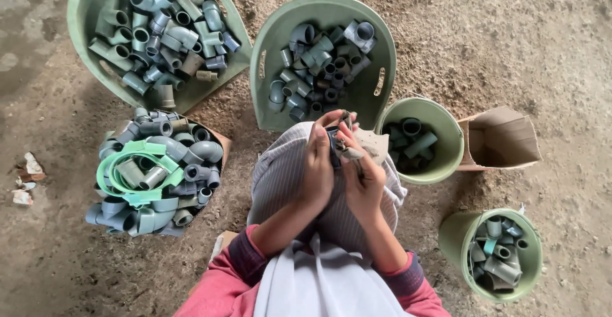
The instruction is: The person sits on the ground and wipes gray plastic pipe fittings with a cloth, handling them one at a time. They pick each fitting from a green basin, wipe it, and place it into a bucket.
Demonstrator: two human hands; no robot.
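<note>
Over dirt floor [523, 49], both hands [341, 170] clasp a small fitting [333, 146] between them.

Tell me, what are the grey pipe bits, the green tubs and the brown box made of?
The pipe fittings look like moulded plastic: smooth, dull grey, dusty. The tubs seem plastic too: pale green, thin walls, cut-out handles. The box looks like cardboard: brown, matte, folded flaps.

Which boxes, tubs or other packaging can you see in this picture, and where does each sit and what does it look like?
Cardboard box: far right, brown, open, lying on its side.
Cardboard box: left, brown, heaped with grey pipe fittings.
Two oval tubs: top, pale green, filled with fittings.
Two round buckets: right, green, holding fittings.
No labels, signs or screens show.
</note>
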